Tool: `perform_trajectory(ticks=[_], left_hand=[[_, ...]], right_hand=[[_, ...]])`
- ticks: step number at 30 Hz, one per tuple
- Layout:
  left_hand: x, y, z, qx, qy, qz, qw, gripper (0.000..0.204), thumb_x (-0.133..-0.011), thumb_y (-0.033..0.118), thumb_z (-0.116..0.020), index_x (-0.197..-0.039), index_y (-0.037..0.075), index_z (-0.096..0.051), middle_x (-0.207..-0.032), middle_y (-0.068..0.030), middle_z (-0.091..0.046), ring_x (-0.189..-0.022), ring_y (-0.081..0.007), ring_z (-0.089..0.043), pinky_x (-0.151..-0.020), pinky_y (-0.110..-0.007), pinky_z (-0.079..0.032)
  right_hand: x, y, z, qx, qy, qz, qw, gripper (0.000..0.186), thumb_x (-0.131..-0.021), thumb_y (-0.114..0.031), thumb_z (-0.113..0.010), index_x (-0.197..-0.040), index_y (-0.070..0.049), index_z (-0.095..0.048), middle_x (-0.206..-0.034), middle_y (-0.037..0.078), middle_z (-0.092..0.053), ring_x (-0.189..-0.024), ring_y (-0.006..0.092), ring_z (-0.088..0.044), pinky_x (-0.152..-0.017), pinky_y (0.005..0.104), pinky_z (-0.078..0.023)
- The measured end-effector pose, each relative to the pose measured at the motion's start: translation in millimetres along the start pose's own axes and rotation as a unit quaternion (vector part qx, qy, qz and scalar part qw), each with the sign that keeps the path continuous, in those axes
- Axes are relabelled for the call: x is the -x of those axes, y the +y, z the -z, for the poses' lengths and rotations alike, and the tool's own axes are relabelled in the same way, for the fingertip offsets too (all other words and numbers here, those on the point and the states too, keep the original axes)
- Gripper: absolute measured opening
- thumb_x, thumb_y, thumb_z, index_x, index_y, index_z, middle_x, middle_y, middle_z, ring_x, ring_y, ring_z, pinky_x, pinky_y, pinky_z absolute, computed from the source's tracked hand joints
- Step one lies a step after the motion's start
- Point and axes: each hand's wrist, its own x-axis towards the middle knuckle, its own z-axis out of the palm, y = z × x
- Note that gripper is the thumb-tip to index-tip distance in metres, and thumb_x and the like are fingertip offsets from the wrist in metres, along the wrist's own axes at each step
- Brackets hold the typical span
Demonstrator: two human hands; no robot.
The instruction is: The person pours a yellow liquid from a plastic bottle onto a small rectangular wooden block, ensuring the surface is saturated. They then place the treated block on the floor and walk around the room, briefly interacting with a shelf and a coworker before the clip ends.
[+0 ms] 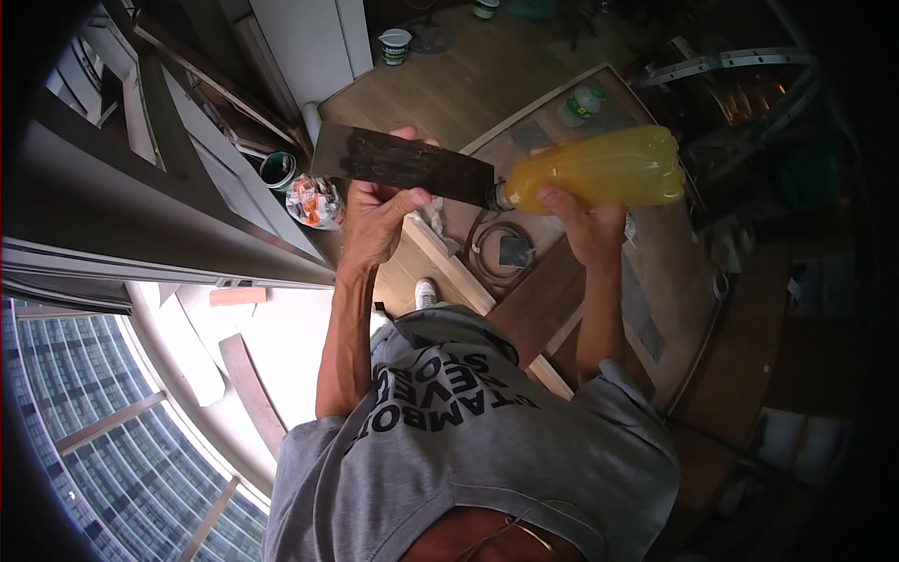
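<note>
Bright window (103,412) at lower left, brown floor (449,89), white panel (314,47).

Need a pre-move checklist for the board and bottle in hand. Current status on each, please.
1. Left hand secure on dark board: ok; thumb at the near edge, fingertips at the far edge.
2. Right hand secure on yellow bottle: ok, gripping near the neck end.
3. Bottle neck pointed at the board: ok, aimed at its right end.
4. Neck touching the board: cannot tell; they meet in view, but depth is unclear.
5. Board face dry: cannot tell; darker patches show.
6. One hand free: not ok, both occupied.
</note>
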Motion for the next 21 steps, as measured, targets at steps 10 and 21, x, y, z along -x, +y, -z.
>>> perform_trajectory(ticks=[10, 21], left_hand=[[-7, 6, 9, -0.007, -0.002, -0.007, 1.000, 0.065, -0.070, -0.002, -0.074, -0.128, 0.004, -0.045, -0.118, -0.0137, -0.058, -0.106, -0.0198, -0.058, -0.091, -0.033, -0.048], [-12, 13, 23, 0.004, -0.022, -0.005, 1.000, 0.066, -0.069, -0.001, -0.075, -0.128, 0.004, -0.045, -0.118, -0.0142, -0.058, -0.106, -0.0200, -0.058, -0.092, -0.032, -0.047]], right_hand=[[-5, -4, -6, 0.009, -0.040, 0.010, 0.999, 0.024, -0.076, -0.001, -0.066, -0.099, 0.003, -0.060, -0.103, 0.013, -0.061, -0.094, 0.0195, -0.059, -0.083, 0.0316, -0.047], [-17, -4, -14, -0.087, 0.000, 0.021, 0.996, 0.025, -0.077, -0.001, -0.065, -0.101, 0.003, -0.059, -0.104, 0.015, -0.060, -0.097, 0.0214, -0.058, -0.084, 0.0325, -0.047]])
